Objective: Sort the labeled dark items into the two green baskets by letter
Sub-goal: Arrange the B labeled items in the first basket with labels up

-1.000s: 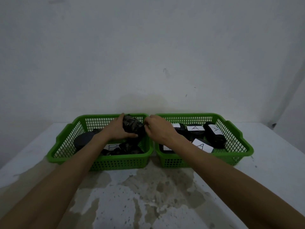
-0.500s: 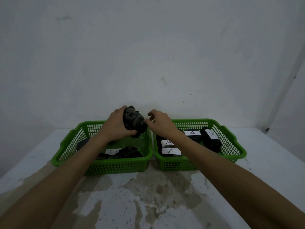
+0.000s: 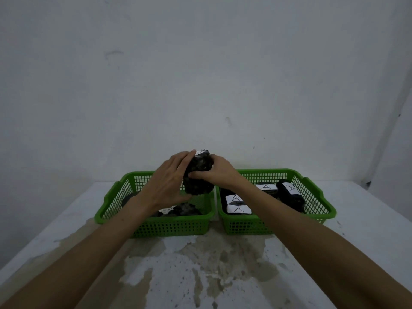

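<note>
Both hands hold a dark patterned bundle upright above the gap between two green baskets. My left hand grips its left side and my right hand pinches its right side; a white label edge shows at its top. The left basket holds several dark items, one with a partly hidden white label. The right basket holds several dark rolls labeled A.
The baskets stand side by side on a white table with a worn brown patch in front of them. A plain wall rises right behind the baskets, with a corner at the far right.
The bundle has been lifted out of the left basket and turned upright. My right hand, which was beside it, now grips it as well.
</note>
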The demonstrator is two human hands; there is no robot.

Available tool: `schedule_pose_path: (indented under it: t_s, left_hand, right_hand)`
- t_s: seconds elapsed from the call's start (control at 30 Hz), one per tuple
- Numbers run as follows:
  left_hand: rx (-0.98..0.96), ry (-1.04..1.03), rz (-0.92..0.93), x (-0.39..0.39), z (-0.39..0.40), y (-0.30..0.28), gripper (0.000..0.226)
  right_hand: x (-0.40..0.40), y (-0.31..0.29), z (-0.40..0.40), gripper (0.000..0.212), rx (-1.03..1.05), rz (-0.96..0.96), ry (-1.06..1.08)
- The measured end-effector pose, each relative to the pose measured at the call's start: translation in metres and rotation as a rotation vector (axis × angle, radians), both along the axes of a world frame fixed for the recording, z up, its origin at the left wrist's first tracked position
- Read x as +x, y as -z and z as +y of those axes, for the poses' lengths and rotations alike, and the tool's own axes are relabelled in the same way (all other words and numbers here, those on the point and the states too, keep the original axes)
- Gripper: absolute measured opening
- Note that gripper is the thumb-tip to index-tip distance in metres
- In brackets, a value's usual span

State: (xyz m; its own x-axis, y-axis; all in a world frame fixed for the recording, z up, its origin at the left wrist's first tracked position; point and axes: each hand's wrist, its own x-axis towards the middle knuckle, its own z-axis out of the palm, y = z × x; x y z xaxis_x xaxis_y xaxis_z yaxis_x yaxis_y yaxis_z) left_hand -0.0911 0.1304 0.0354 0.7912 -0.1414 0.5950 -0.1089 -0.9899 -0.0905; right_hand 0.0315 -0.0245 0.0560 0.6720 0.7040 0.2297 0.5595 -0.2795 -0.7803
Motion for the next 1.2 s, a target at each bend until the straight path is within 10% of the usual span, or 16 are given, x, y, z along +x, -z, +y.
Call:
schedule_pose_path:
  t_s: [0.67, 1.2]
  left_hand:
    - [-0.522, -0.213, 0.092, 0.001, 0.037, 0.022, 0.097]
    - [-0.291, -0.474, 0.465, 0.02, 0.122, 0.076, 0.074]
  right_hand:
    - [0.001, 0.034, 0.025, 0.082, 0.151, -0.008, 0.195]
    - [0.021, 0.102, 0.128, 0.093, 0.078, 0.389, 0.484]
